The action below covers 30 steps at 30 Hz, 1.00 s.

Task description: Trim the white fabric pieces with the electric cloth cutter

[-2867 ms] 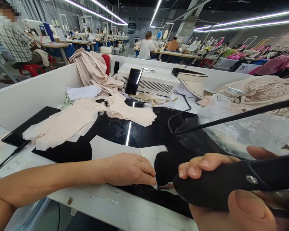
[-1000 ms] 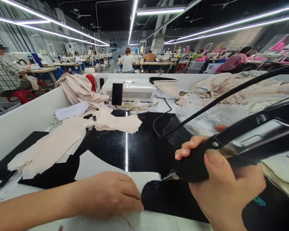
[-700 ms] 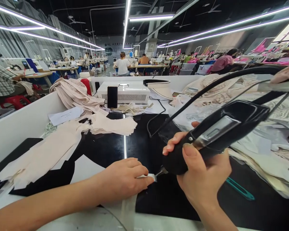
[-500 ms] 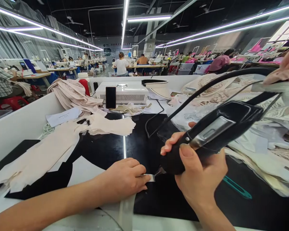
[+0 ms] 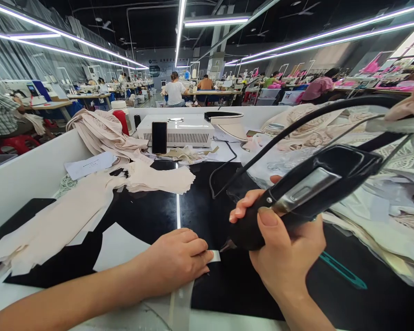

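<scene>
My right hand (image 5: 286, 248) is wrapped round a black corded hand tool (image 5: 317, 184) with a metal plate on its side. Its pointed metal tip (image 5: 227, 245) angles down to the left, at the right end of a small white strip (image 5: 214, 256); whether they touch I cannot tell. My left hand (image 5: 179, 259) presses this strip flat on the black mat (image 5: 234, 285), fingers close together. Part of the strip is hidden under the fingers. A clear ruler-like band (image 5: 181, 303) and a white paper piece (image 5: 120, 246) lie by my left hand and forearm.
Cream fabric pieces (image 5: 65, 216) lie on the left. A phone (image 5: 159, 138) leans against a white vented box (image 5: 189, 131). A teal slotted tool (image 5: 345, 271) lies right of my right hand. The black cable (image 5: 296, 119) arches overhead; fabric and plastic (image 5: 369, 202) pile up at right.
Both hands stay almost in place, and the tool's tip remains by the strip's end. The view has shifted slightly.
</scene>
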Motion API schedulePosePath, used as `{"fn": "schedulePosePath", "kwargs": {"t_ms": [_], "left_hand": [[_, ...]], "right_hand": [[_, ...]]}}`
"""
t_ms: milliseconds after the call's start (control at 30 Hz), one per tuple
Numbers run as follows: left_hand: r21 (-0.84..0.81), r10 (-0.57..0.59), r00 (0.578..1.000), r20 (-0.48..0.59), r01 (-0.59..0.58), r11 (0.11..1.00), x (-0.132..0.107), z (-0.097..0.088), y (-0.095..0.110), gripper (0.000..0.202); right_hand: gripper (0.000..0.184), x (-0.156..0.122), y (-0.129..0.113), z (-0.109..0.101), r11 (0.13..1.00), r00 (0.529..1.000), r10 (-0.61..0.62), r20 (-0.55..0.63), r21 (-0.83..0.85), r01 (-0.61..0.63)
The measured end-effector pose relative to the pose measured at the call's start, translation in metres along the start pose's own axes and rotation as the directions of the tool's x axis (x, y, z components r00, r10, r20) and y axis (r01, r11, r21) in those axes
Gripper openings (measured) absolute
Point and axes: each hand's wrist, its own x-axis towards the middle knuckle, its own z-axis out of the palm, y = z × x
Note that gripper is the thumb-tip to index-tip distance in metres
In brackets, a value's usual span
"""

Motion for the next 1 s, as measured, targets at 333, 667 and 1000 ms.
{"fn": "schedulePosePath", "kwargs": {"t_ms": [333,667,1000], "left_hand": [[0.0,0.023,0.999,-0.026,-0.023,1.0,0.0017,0.0,0.0012,0.016],[-0.004,0.017,0.997,-0.082,-0.017,1.0,0.0009,0.0017,0.0013,0.018],[0.007,0.023,0.991,-0.134,-0.023,1.0,0.0001,0.0026,0.002,0.016]], "right_hand": [[0.049,-0.0019,0.001,-0.0007,1.0,1.0,-0.001,0.012,0.002,0.001],[0.047,-0.0023,-0.0006,-0.0004,1.0,1.0,-0.017,0.019,0.002,0.017],[0.043,-0.0059,0.0025,-0.0004,0.999,0.999,-0.014,0.036,0.037,0.013]]}}
